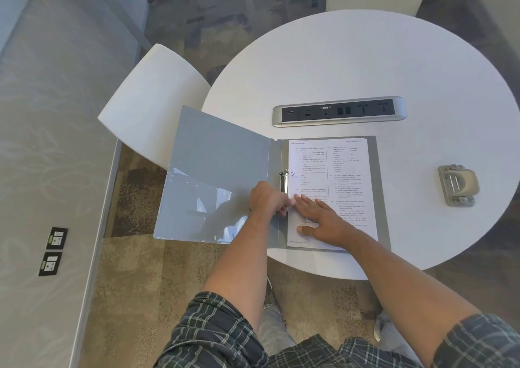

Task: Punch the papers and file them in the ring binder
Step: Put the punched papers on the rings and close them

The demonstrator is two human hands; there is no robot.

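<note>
A grey ring binder (213, 170) lies open at the round white table's near left edge, its front cover hanging out over the floor. Printed papers (346, 170) lie on its right half beside the metal ring mechanism (284, 180). My left hand (267, 200) is curled at the lower ring, its fingers pinching there at the papers' left edge. My right hand (318, 218) lies flat with straight fingers on the lower part of the papers, pressing them down. A beige hole punch (458, 184) sits apart on the table, to the right.
A silver power and socket strip (339, 111) is set into the table (365, 66) behind the binder. A white chair (152, 100) stands left of the table. A grey ledge with two wall sockets (53, 250) runs along the left.
</note>
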